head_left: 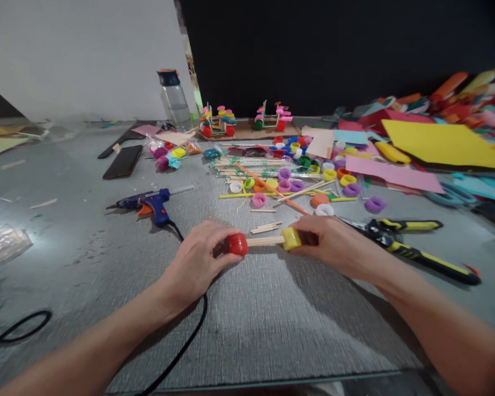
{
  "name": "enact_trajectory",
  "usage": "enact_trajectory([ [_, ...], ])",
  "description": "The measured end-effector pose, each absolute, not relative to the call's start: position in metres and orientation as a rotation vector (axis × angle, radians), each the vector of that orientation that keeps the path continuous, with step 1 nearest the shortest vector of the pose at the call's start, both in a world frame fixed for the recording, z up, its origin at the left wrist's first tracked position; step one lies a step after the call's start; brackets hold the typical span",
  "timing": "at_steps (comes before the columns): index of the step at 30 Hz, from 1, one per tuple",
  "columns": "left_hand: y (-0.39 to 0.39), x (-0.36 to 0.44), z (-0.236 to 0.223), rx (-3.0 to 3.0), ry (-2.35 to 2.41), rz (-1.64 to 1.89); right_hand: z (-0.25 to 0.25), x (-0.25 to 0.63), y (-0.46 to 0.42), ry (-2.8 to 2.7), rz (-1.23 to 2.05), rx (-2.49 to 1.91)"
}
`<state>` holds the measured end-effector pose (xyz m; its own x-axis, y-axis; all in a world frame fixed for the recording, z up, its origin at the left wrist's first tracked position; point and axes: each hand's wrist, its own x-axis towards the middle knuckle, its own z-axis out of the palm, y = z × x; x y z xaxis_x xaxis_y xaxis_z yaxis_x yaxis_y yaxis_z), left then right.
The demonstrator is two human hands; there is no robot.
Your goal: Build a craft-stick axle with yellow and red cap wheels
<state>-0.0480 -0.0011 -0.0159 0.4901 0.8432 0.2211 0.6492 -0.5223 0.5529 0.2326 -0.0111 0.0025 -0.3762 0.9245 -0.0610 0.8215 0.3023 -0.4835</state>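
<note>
Between thumb and fingers, my left hand grips a red bottle cap. My right hand pinches a yellow bottle cap the same way. Pale wooden sticks run side by side from one cap to the other, just above the grey table. Whether the sticks are fixed to the caps I cannot tell. Several short cut sticks lie right behind them. Beyond my left hand rests a blue glue gun on its side, and its black cord passes under my left arm.
Yellow-black cutting pliers lie beside my right forearm. Loose coloured caps and wrapped sticks spread across the middle. Farther back are a phone, a water bottle, two small cap-wheeled models and coloured paper.
</note>
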Motion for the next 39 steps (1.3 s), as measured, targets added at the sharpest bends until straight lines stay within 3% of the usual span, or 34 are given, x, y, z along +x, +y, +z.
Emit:
enact_trajectory([
  [12, -0.0018, -0.0481, -0.0181, 2.324, 1.243, 0.658, 0.0091, 0.2297, -0.0170, -2.600, 0.320, -1.671],
  [20, -0.0011, -0.0494, -0.0194, 2.298, 1.236, 0.683, 0.0047, 0.2363, -0.0169, -2.599, 0.459, -1.549],
  [39, -0.0030, -0.0483, -0.0194, 2.278, 1.252, 0.691, 0.0013, 0.2359, -0.0127, -2.567, 0.406, -1.522],
])
